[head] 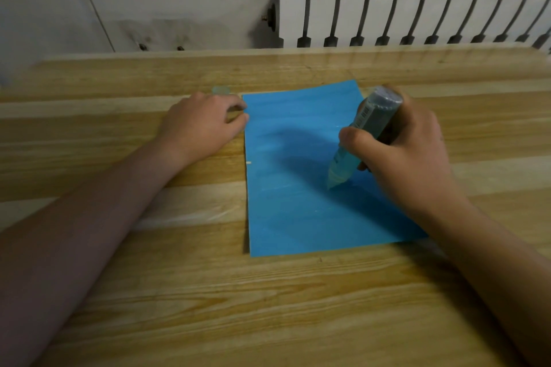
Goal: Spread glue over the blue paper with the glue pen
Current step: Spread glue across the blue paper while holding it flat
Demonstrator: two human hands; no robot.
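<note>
Head view: our right hand [408, 152] grips the glue pen [362, 134], tip on the blue paper [298, 202] lying flat on the tabletop [179, 292]. Our left hand [199, 125], loosely curled and holding nothing, touches its left edge; thin, light paper likely slides, so pin that edge.

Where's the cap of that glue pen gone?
A small pale cap lies on the wooden table, just beyond the left hand, near the blue paper's far left corner.

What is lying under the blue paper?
The blue paper lies flat on the wooden table. Anything between them is covered and cannot be seen.
</note>
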